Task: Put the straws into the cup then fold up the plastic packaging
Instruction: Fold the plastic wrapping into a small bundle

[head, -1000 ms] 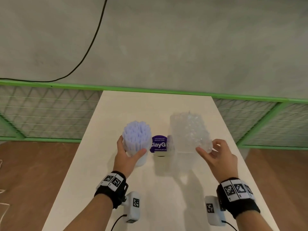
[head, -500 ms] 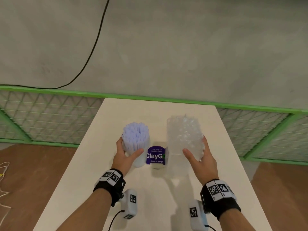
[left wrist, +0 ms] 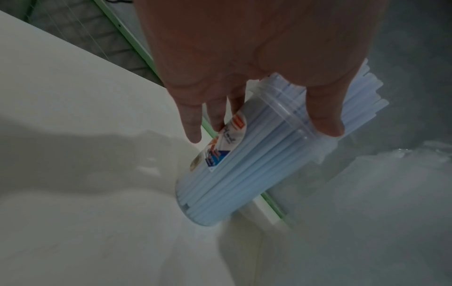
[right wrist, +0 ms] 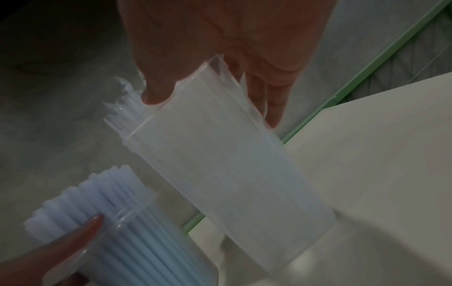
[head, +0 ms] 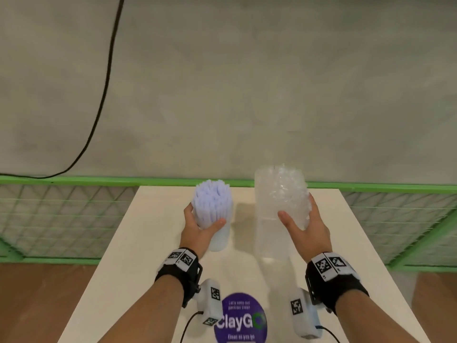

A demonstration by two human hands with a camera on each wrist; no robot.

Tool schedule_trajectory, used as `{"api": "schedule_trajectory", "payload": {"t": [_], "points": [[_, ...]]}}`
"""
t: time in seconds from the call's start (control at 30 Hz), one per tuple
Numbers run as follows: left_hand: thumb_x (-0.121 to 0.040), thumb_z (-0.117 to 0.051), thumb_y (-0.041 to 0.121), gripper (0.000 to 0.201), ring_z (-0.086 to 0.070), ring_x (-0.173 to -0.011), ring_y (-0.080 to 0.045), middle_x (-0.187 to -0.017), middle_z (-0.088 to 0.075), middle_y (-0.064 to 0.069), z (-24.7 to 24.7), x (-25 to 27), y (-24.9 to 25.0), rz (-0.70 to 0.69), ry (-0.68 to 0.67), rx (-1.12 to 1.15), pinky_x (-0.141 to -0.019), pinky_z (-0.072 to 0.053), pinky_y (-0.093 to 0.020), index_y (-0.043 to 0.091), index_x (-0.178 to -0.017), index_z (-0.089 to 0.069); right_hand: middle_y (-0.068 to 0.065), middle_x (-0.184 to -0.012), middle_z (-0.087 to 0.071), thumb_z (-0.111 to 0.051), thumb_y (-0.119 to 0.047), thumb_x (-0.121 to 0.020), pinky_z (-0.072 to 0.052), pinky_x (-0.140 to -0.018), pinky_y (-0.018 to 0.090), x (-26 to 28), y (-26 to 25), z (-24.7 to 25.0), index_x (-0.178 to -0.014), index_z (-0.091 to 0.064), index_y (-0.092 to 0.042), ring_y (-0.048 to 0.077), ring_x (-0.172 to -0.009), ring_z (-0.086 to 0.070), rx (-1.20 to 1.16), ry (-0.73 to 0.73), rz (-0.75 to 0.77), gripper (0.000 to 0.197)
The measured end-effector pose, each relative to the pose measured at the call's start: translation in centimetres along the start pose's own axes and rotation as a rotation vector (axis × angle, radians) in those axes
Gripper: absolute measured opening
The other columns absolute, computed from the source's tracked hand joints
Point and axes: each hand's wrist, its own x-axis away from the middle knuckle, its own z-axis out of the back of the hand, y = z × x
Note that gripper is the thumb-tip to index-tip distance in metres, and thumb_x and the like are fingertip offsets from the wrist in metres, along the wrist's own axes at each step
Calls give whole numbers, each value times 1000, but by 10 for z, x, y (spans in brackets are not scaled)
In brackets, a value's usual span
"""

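Note:
My left hand (head: 200,224) grips a clear cup (head: 218,240) packed with pale blue straws (head: 214,204); thumb in front, fingers behind. In the left wrist view the left hand (left wrist: 244,67) holds this cup (left wrist: 239,174) tilted, its base at the table. My right hand (head: 306,226) grips a taller clear cup (head: 272,238) with clear straws (head: 282,191) sticking out of the top. In the right wrist view the right hand (right wrist: 220,38) wraps round the clear cup (right wrist: 232,164), with the blue straws (right wrist: 110,212) beside it.
A round purple ClayGo sign (head: 239,318) stands on the cream table (head: 148,243) between my forearms, close to me. A green rail with wire mesh (head: 74,180) runs along the table's far end. A black cable (head: 106,82) hangs on the grey wall.
My right hand has closed round the clear cup. Both hands have carried their cups forward toward the table's far end, so the purple sign now sits behind them, near me.

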Motion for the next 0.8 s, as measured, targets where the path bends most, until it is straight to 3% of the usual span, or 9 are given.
{"api": "schedule_trajectory", "payload": {"t": [0.2, 0.4, 0.6, 0.8], "points": [[-70, -84, 42, 80, -62, -108, -27, -126, -57, 8, -24, -75, 12, -23, 7, -43, -96, -50, -48, 45, -126, -27, 2, -151, -43, -68, -54, -82, -29, -107, 26, -65, -12, -26, -154, -18, -33, 22, -139, -39, 4, -4, -2, 91], [-67, -83, 51, 90, -63, -107, -33, -127, -58, 7, -33, -122, 20, -19, 7, -78, -98, -48, -46, 39, -135, -25, 2, -153, -40, -67, -57, -82, -28, -109, 28, -103, -19, -45, -155, -16, -33, 22, -141, -36, 7, -14, -11, 92], [-55, -79, 58, 97, -63, -109, -28, -126, -59, 9, -37, -142, 25, -34, 11, -57, -96, -50, -49, 40, -134, -26, 2, -155, -37, -66, -57, -82, -27, -110, 28, -121, -23, -52, -155, -16, -33, 23, -142, -34, 15, -14, -10, 91], [-68, -83, 47, 90, -62, -109, -27, -125, -60, 8, -37, -147, 24, -44, 8, -59, -96, -50, -48, 38, -136, -26, -3, -154, -38, -67, -58, -81, -26, -109, 26, -130, -23, -56, -154, -17, -34, 22, -142, -34, 5, -14, -10, 91]]}}
